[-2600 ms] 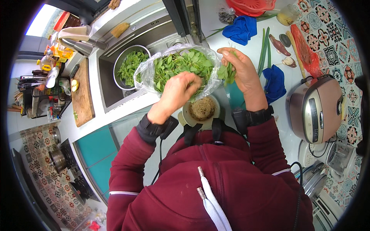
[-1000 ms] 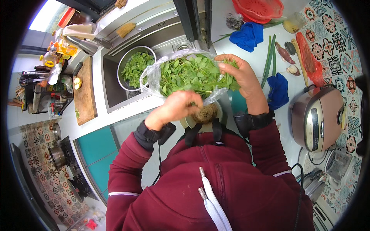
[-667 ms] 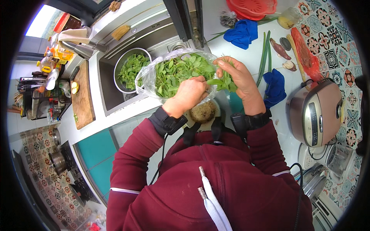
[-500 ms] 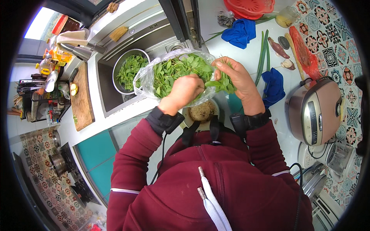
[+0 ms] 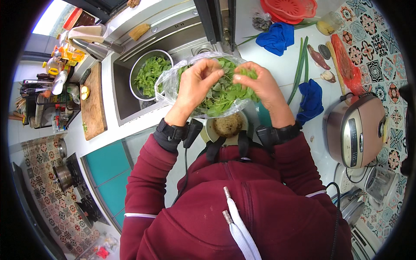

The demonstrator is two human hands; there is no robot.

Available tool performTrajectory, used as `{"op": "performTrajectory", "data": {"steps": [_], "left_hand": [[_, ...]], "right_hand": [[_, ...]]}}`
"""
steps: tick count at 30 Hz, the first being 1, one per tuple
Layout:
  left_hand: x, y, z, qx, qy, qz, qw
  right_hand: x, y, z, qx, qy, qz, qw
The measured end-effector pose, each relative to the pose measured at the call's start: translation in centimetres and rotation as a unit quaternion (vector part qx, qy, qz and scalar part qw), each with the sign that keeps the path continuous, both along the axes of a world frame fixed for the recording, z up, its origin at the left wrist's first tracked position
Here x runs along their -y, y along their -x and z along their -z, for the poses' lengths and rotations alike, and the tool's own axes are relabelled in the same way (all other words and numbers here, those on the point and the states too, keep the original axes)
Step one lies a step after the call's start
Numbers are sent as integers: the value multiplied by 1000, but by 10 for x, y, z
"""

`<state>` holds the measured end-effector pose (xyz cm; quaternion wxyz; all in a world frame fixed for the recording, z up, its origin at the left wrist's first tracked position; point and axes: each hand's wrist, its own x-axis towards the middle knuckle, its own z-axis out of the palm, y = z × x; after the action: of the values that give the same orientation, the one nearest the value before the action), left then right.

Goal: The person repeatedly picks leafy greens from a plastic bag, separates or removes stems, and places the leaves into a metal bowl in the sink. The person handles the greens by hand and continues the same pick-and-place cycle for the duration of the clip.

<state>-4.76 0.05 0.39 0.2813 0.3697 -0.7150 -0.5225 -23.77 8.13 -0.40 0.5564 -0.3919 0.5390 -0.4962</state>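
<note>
A clear plastic bag [image 5: 165,89] of loose leafy greens [image 5: 216,103] lies open at the sink's front edge. My left hand [image 5: 195,84] is over the bag's left part, thumb and fingers curled toward each other in a pinch. Whatever is between its fingertips is too small to make out against the leaves. Above the bag's right side, my right hand [image 5: 264,89] is closed on a small bunch of leafy greens [image 5: 248,73], slightly blurred. A round metal bowl [image 5: 133,86] in the sink holds more green leaves [image 5: 151,76].
Left of the sink [image 5: 122,108] is a cutting board [image 5: 93,104] with a cut fruit piece. Below the bag stands a bin [image 5: 227,125] with brown contents. Blue cloths [image 5: 310,102], green stalks [image 5: 299,69], a red colander [image 5: 290,9] and a rice cooker [image 5: 355,130] sit to the right.
My left hand has come up out of the leaves and moved slightly left, its fingers loosening from a fist into a pinch. The right hand's bunch has shifted inward over the bag.
</note>
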Motion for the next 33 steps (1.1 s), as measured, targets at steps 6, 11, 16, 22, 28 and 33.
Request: {"op": "performTrajectory", "data": {"steps": [6, 11, 16, 22, 28, 33], "left_hand": [[-34, -7, 35, 287, 362, 139, 876], [-37, -2, 45, 346, 372, 132, 851], [-6, -21, 27, 254, 139, 57, 955], [19, -45, 8, 22, -120, 9, 993], [6, -41, 6, -18, -138, 16, 990], [2, -48, 2, -106, -300, 42, 947]], "right_hand": [[-5, 11, 4, 45, 18, 45, 998], [-11, 11, 3, 47, 22, 30, 998], [-11, 11, 5, 60, 10, 16, 998], [0, -10, 7, 20, 1, 1, 1000], [18, -48, 16, -114, 40, 5, 993], [21, -53, 19, -15, 41, 33, 999]]}}
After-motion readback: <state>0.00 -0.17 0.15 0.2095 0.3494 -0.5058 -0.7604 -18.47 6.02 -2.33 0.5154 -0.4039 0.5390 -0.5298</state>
